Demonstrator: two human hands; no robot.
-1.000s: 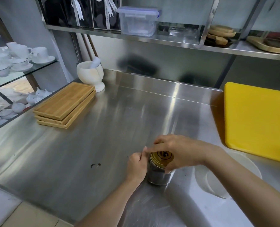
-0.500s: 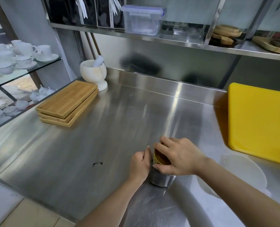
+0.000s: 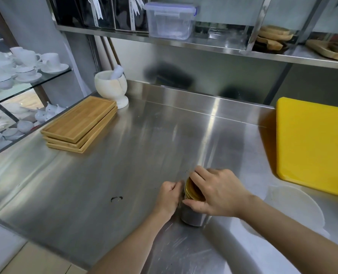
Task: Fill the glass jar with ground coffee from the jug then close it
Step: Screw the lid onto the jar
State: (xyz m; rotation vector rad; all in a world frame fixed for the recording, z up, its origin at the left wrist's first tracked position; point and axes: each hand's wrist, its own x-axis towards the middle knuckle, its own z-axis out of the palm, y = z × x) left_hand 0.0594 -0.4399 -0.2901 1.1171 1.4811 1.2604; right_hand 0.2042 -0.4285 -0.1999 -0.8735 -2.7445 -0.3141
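A glass jar (image 3: 192, 216) with dark ground coffee inside stands on the steel counter (image 3: 124, 175) near its front edge. A gold metal lid (image 3: 191, 189) sits on the jar's mouth. My left hand (image 3: 169, 198) wraps the jar's left side. From above, my right hand (image 3: 215, 191) covers the lid, with fingers and thumb closed around its rim. To the right lies a translucent white plastic jug (image 3: 294, 206), partly hidden behind my right forearm.
A yellow cutting board (image 3: 314, 143) leans at the right. Stacked bamboo trays (image 3: 81, 123) and a white mortar with pestle (image 3: 111, 86) sit at the back left. A small dark spill (image 3: 116, 198) marks the counter. Glass shelves of white cups (image 3: 25, 64) stand to the left.
My right hand has turned on the lid, so its fingers now hide more of the gold top. The view has shifted slightly. The jar stays in place.
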